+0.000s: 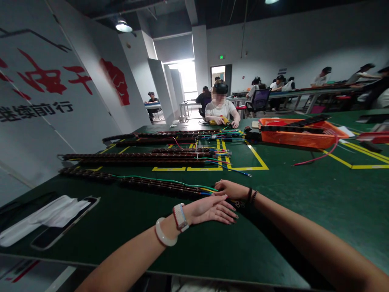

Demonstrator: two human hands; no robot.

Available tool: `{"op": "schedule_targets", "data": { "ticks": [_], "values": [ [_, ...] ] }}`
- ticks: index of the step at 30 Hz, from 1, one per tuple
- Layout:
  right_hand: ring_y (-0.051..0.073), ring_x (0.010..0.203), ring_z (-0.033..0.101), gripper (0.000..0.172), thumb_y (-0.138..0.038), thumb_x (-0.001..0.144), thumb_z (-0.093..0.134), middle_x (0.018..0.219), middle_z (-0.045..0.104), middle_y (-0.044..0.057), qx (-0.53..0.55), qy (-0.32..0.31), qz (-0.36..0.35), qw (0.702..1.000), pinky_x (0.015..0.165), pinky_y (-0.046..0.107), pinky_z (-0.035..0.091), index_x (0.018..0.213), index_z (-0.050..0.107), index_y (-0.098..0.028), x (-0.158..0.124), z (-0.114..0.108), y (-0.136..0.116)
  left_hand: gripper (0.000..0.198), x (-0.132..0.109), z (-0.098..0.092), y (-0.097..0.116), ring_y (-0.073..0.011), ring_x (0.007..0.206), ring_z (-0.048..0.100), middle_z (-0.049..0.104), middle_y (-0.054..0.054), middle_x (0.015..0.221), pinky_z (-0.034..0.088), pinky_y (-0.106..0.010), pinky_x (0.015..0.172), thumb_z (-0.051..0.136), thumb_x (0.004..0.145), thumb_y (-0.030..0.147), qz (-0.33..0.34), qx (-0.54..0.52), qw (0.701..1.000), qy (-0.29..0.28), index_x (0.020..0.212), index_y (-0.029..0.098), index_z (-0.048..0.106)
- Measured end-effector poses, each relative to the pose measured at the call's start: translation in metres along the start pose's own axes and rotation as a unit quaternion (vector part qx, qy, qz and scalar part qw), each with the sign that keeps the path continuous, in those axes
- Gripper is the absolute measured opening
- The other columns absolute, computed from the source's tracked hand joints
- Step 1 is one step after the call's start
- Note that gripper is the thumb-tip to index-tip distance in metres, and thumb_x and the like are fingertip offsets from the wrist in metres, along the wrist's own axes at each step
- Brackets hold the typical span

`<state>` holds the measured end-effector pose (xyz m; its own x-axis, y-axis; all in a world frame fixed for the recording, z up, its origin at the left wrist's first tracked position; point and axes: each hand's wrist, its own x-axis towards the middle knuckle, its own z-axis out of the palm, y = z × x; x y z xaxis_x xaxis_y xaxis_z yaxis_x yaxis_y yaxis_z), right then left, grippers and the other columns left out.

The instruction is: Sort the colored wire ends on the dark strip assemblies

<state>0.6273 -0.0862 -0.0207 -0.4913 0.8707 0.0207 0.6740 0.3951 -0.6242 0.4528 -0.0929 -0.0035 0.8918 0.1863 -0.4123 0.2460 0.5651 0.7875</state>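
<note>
The left hand [210, 209] extends its fingers; the right hand [230, 190] curls beyond.

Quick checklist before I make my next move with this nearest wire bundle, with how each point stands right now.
1. Right hand on the nearest wire bundle: ok, fingers curled at its wire end.
2. Left hand open: ok, fingers extended.
3. Left hand touching the wires: cannot tell, the hands overlap.
4. All ring terminals in plain sight: not ok, the hands partly cover that end.
5. Orange basket clear of this bundle: ok.
6. Co-worker's hands clear of it: ok, across the table.
</note>
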Motion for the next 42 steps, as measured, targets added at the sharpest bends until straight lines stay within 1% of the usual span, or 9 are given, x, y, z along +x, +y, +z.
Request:
{"op": "schedule_targets", "data": {
  "ticks": [5, 7, 13, 18, 24, 30, 35, 39, 42],
  "values": [
    [0.017, 0.081, 0.046, 0.028, -0.035, 0.084, 0.055, 0.078, 0.062, 0.004, -0.182, 0.14, -0.023, 0.973, 0.081, 0.034, 0.029, 0.065, 0.064, -0.017, -0.01, 0.003, -0.016, 0.047, 0.012, -0.006, -0.003, -0.0243, 0.098, 0.063, 0.066, -0.02, 0.104, 0.036, -0.038, 0.1, 0.042, 0.088, 0.042, -0.003, -0.081, 0.996, -0.032, 0.099, 0.002, 0.063],
    [0.018, 0.083, 0.045, 0.023, -0.031, 0.081, 0.058, 0.078, 0.062, 0.004, -0.248, 0.16, -0.018, 0.955, 0.081, 0.035, 0.028, 0.063, 0.064, -0.018, -0.014, 0.003, -0.026, 0.039, 0.014, -0.005, -0.006, -0.0233, 0.096, 0.064, 0.066, -0.019, 0.102, 0.036, -0.038, 0.099, 0.043, 0.087, 0.034, 0.024, -0.129, 0.991, -0.021, 0.101, 0.002, 0.061],
    [0.019, 0.082, 0.044, 0.019, -0.024, 0.084, 0.054, 0.082, 0.061, 0.006, -0.39, 0.142, -0.021, 0.909, 0.079, 0.035, 0.029, 0.07, 0.065, -0.018, -0.016, 0.006, -0.04, 0.017, 0.021, 0.01, -0.017, -0.0163, 0.08, 0.061, 0.064, -0.008, 0.08, 0.043, -0.031, 0.087, 0.042, 0.081, 0.017, 0.173, -0.288, 0.936, 0.107, 0.077, 0.014, 0.058],
    [0.02, 0.082, 0.044, 0.016, -0.018, 0.085, 0.052, 0.083, 0.058, 0.007, -0.451, 0.131, -0.041, 0.882, 0.076, 0.035, 0.032, 0.073, 0.064, -0.017, -0.02, 0.011, -0.044, 0.017, 0.028, 0.021, -0.022, -0.0145, 0.073, 0.058, 0.06, -0.006, 0.076, 0.045, -0.027, 0.073, 0.042, 0.081, 0.021, 0.204, -0.371, 0.891, 0.167, 0.074, 0.015, 0.056],
    [0.02, 0.084, 0.047, 0.012, -0.015, 0.085, 0.052, 0.088, 0.058, 0.007, -0.489, 0.129, -0.04, 0.862, 0.08, 0.035, 0.036, 0.085, 0.063, -0.014, -0.029, 0.018, -0.051, 0.02, 0.023, 0.023, -0.02, -0.0122, 0.068, 0.057, 0.059, -0.004, 0.073, 0.046, -0.025, 0.069, 0.041, 0.085, 0.021, 0.218, -0.382, 0.877, 0.196, 0.074, 0.014, 0.056],
    [0.024, 0.099, 0.049, 0.029, -0.015, 0.085, 0.051, 0.111, 0.058, 0.012, -0.469, 0.167, -0.014, 0.867, 0.089, 0.038, 0.037, 0.112, 0.058, -0.011, -0.041, 0.037, -0.049, 0.019, 0.024, 0.02, -0.021, -0.0108, 0.077, 0.06, 0.065, -0.004, 0.083, 0.046, -0.023, 0.077, 0.043, 0.091, 0.021, 0.206, -0.35, 0.887, 0.221, 0.084, 0.014, 0.059],
    [0.025, 0.114, 0.045, 0.04, -0.015, 0.084, 0.05, 0.13, 0.051, 0.011, -0.415, 0.19, -0.005, 0.89, 0.096, 0.041, 0.034, 0.123, 0.053, -0.012, -0.056, 0.052, -0.046, 0.02, 0.028, 0.014, -0.026, -0.0138, 0.092, 0.061, 0.066, -0.008, 0.097, 0.044, -0.027, 0.089, 0.042, 0.092, 0.02, 0.22, -0.288, 0.913, 0.185, 0.092, 0.013, 0.06],
    [0.023, 0.116, 0.043, 0.04, -0.025, 0.087, 0.049, 0.127, 0.053, 0.009, -0.312, 0.204, -0.003, 0.928, 0.098, 0.039, 0.034, 0.127, 0.05, -0.02, -0.072, 0.038, -0.056, 0.019, 0.027, 0.012, -0.027, -0.0153, 0.096, 0.061, 0.066, -0.009, 0.098, 0.045, -0.029, 0.091, 0.043, 0.091, 0.019, 0.227, -0.268, 0.921, 0.169, 0.091, 0.013, 0.061],
    [0.02, 0.108, 0.048, 0.026, -0.032, 0.089, 0.05, 0.113, 0.059, 0.007, -0.248, 0.239, -0.006, 0.939, 0.093, 0.038, 0.036, 0.111, 0.06, -0.024, -0.081, 0.016, -0.063, 0.02, 0.024, 0.011, -0.027, -0.0182, 0.094, 0.062, 0.067, -0.01, 0.095, 0.047, -0.032, 0.089, 0.047, 0.09, 0.024, 0.21, -0.265, 0.925, 0.174, 0.089, 0.012, 0.063]
  ]
}}
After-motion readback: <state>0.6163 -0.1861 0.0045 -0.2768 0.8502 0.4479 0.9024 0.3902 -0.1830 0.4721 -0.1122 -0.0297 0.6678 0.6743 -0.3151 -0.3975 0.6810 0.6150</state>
